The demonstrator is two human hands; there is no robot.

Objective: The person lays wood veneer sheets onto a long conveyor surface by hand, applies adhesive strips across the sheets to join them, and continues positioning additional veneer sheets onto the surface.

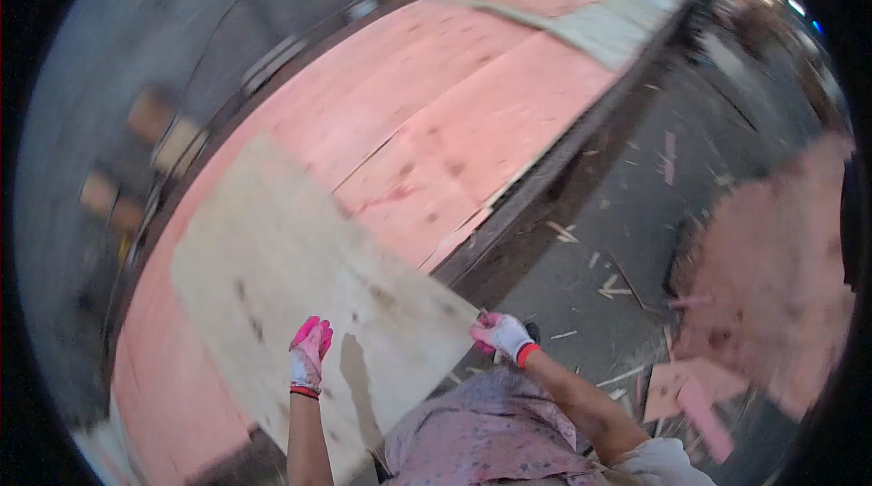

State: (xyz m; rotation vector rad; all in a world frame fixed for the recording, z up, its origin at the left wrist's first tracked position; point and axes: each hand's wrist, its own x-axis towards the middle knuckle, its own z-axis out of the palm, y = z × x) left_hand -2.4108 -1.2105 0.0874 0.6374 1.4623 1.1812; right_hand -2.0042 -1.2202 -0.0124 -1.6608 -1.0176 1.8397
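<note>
The pale wood sheet point(309, 277), cream-coloured with scattered dark brown knots, lies askew over pink sheets point(427, 145). My right hand point(500, 333) pinches its right corner; my left hand point(311, 350), well apart, hovers open over its face.

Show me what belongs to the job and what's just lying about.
Job, apparently:
Pale rectangular wooden sheet, corner in the right hand
Flat pink wooden sheets under it

Lying about, apparently:
Small pale wood splinters on the grey floor
Narrow flat pink strip
</note>
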